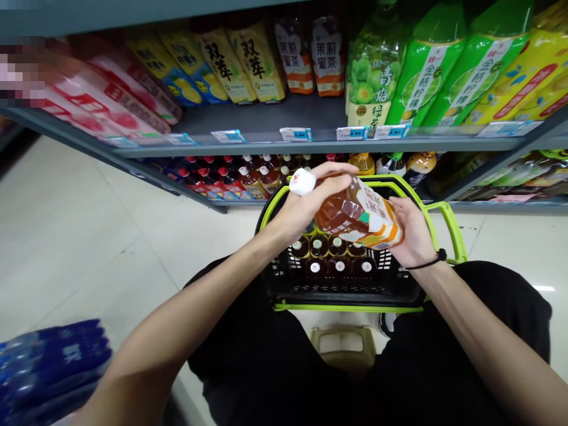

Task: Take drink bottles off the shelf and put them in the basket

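Observation:
A large bottle of amber tea [346, 210] with a white cap and an orange and white label lies tilted between my hands. My left hand [317, 198] is wrapped round its neck end, just below the cap. At the other end my right hand [412, 231] grips the base, with some fingers hidden behind it. Under the bottle stands a black shopping basket [355, 293] with a lime-green rim. Inside it several dark bottles [339, 266] with white or pale caps stand upright in rows.
Ahead, a grey shelf [266, 118] carries several drinks, including two matching tea bottles [328, 56] and green tea bottles [377, 74]. Smaller bottles [226, 177] fill the level below. A beige stool [346, 346] is beneath me. Blue-wrapped bottle packs [57, 367] sit on the floor at left.

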### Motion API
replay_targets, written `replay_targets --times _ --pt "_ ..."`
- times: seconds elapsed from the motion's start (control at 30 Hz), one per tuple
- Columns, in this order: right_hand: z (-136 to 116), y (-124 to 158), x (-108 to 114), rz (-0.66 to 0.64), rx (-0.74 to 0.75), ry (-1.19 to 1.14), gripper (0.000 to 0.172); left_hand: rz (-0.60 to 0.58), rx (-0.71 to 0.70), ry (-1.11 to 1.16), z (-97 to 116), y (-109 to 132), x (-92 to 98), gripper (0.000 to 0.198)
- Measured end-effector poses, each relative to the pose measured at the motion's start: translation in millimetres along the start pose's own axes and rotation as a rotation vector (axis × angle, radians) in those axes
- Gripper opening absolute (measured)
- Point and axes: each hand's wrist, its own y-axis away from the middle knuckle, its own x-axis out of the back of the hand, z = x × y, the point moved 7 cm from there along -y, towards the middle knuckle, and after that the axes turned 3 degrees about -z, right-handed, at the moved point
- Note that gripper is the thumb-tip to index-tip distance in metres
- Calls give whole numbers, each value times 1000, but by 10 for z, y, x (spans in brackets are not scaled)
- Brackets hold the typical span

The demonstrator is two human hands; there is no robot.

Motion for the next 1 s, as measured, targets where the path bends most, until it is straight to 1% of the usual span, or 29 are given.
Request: replay_targets --times 0.1,0.23,0.3,0.33,0.43,0.5,0.57,0.63,0.73,0.77,0.83,0.93,1.0 --pt "76 26 -41 4 20 -70 39 89 3 120 -34 16 -42 27" --pt "206 119 -137 -13 34 -190 35 144 -42 193 -60 -9 12 28" --pt "252 155 -159 -5 5 -281 33 110 -72 210 -32 -17 33 27" --pt "268 164 -164 1 -12 -316 33 68 -90 212 1 -16 29 26" --pt "333 160 -156 33 -80 -354 34 -115 -141 203 150 15 -33 26" --pt "393 144 -141 58 -109 -336 30 -232 -143 195 224 44 -82 25" --pt "463 126 -131 79 -136 -308 22 -285 -123 192 230 53 -100 26" --pt "542 111 -132 98 -189 -284 21 -251 -90 202 163 35 -73 26" --pt "658 89 -148 138 -286 -294 32 -160 -51 200 17 9 -31 24" --pt "692 80 -157 148 -304 -315 34 -154 -42 185 -17 10 -40 23" --pt "766 60 -173 157 -324 -361 34 -181 -33 139 -44 28 -88 24" --pt "886 27 -163 143 -328 -383 31 -219 -22 65 -21 71 -156 32" --pt "936 1 -141 119 -317 -370 30 -210 -12 33 -6 88 -169 35"
